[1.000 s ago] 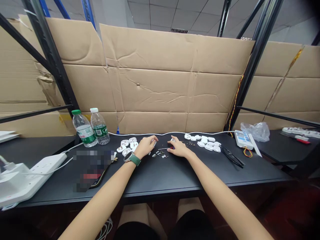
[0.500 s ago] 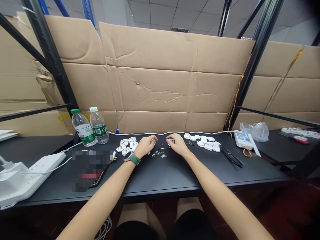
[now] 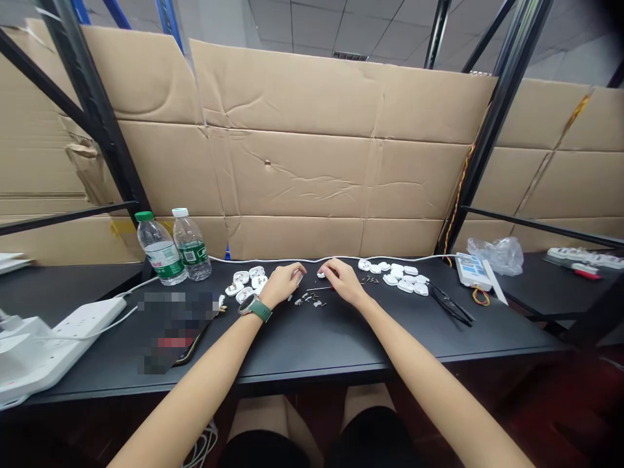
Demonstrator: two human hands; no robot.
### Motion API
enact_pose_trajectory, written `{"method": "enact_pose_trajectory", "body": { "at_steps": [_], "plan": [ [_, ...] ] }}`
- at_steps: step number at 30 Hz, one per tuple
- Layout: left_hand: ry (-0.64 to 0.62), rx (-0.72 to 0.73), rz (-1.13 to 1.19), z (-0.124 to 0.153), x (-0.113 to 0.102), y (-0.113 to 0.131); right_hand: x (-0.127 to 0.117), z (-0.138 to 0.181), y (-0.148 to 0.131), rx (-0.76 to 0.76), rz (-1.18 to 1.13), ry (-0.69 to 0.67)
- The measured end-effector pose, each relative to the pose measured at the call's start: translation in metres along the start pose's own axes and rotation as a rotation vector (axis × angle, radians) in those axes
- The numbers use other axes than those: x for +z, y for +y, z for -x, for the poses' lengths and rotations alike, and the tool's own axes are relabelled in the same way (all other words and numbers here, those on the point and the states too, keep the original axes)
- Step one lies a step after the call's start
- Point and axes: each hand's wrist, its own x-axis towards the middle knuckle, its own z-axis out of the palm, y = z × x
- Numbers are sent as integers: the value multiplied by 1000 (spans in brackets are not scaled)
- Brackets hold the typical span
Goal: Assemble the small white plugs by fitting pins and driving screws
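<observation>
My left hand [image 3: 285, 285], a watch on its wrist, is closed with a white plug part [image 3: 300, 278] partly showing at its fingertips. Across from it, my right hand [image 3: 342, 281] pinches a small white plug piece [image 3: 320, 274] between thumb and fingers. Beneath the right hand lies a thin screwdriver [image 3: 319, 288], its red handle mostly covered by the palm. Small metal pieces [image 3: 309, 299] are scattered on the black table just in front of both hands. Several white plug parts with metal pins [image 3: 245, 284] sit left of my left hand.
Several white plug shells [image 3: 405, 279] and small screws [image 3: 371, 279] lie to the right, near black-framed glasses [image 3: 451, 305]. Two water bottles [image 3: 192, 247] stand at the back left. A white power strip [image 3: 82, 331] and a blurred dark item [image 3: 175, 331] occupy the left side.
My right hand has shifted slightly left toward my left hand, carrying the white plug piece with it. The left hand stays nearly in place.
</observation>
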Motion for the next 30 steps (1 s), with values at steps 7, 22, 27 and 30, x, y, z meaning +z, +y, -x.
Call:
{"method": "enact_pose_trajectory", "body": {
  "at_steps": [7, 22, 27, 30],
  "plan": [
    [6, 7, -6, 0, -1, 0, 4, 2, 3, 197, -256, -50],
    [4, -15, -6, 1, -3, 3, 5, 2, -1, 219, -345, -102],
    [9, 2, 18, 1, -2, 2, 5, 1, -3, 232, -421, -108],
    [8, -3, 21, 1, -2, 2, 5, 1, -5, 257, -474, -120]
  ]
}}
